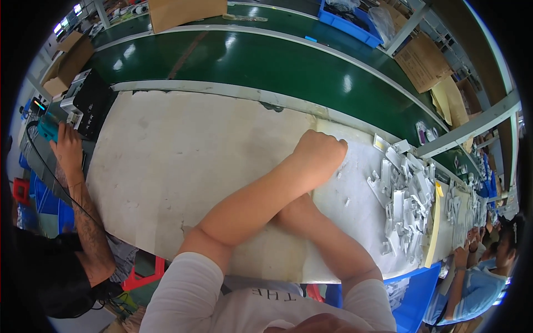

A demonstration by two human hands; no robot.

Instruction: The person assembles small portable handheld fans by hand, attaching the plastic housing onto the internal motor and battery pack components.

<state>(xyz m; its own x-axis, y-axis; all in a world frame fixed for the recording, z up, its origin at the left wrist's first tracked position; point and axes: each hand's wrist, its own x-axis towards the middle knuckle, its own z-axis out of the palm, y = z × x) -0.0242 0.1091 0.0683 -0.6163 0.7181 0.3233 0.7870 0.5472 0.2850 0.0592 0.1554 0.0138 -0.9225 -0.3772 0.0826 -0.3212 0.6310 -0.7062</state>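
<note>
My forearms cross over the pale worktable point(150, 161), the left one lying above the right. My left hand point(321, 157) is closed in a fist near the table's right half; whatever its fingers hold, if anything, is hidden. Under the left forearm, my right hand point(294, 215) shows only in part, its fingers out of sight. To the right of my left hand lies a heap of small white and silvery bracket-like parts point(408, 205). A few small pale bits point(347, 202) are scattered between the heap and my arms.
A yellow strip point(436, 222) edges the heap on its right. Beyond the table runs a green conveyor point(266, 69). At the left, a co-worker's hand point(68, 147) is on a teal device beside a black box point(91, 105). Below the right edge stands a blue bin point(413, 299).
</note>
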